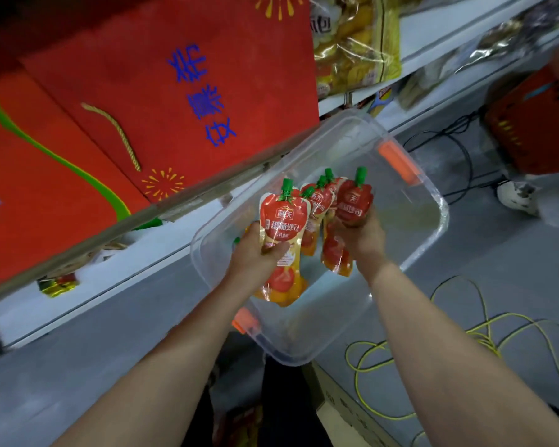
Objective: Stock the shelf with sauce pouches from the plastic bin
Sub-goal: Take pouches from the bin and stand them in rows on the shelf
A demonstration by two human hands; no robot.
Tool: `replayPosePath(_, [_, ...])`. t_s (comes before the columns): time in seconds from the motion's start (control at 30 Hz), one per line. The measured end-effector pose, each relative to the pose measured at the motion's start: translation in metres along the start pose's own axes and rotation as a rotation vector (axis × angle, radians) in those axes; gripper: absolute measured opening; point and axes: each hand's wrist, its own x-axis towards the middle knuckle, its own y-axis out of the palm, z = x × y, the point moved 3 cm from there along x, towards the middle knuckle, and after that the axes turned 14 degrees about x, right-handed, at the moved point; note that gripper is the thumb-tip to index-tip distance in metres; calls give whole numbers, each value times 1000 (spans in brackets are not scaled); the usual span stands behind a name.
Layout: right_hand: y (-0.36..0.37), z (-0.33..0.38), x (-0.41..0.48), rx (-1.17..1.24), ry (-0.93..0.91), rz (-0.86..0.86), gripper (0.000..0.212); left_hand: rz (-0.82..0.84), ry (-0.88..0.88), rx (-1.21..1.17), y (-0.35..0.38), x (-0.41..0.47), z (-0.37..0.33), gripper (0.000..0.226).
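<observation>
A clear plastic bin [433, 201] with orange latches sits on the grey floor below me. My left hand [255, 253] grips a red tomato sauce pouch [283, 217] with a green cap, held upright over the bin; another pouch [283, 285] hangs below it. My right hand [359, 233] grips a bunch of several like pouches [354, 203], caps up, over the bin's middle. The shelf [188, 201] edge runs diagonally on the left, just above the bin.
Large red gift boxes [175, 91] fill the shelf at left. Yellow snack bags [355, 43] hang at top centre. A red basket [536, 121] and black cables lie at right, a yellow cord [465, 333] coils on the floor, and a cardboard box [346, 408] stands below.
</observation>
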Motion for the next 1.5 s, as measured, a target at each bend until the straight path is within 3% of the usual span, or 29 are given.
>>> replayPosePath(0.13, [1,45,-65,256,-41,82,23,19,46,-158,-51,-42,-12,22])
replayPosePath(0.27, [2,86,-141,297,-130,87,23,-19,168,-105,-116,-92,-21,28])
replayPosePath(0.47, [18,154,-256,366,-354,143,14,-51,378,-286,-217,-178,-33,14])
replayPosePath(0.63, [34,223,-344,403,-555,235,29,-121,587,-357,-304,-253,-46,14])
replayPosePath(0.83, [44,319,-434,479,-849,301,8,-268,767,-420,-394,-332,-62,13])
replayPosePath(1.03, [66,412,-510,410,-1076,437,5,-540,851,-559,-482,-377,-63,15])
replayPosePath(1.27, [134,500,-526,293,-1058,612,15,-833,775,-659,-569,-380,-29,10])
replayPosePath(1.5, [226,561,-483,229,-903,726,12,-969,706,-730,-607,-357,-23,18])
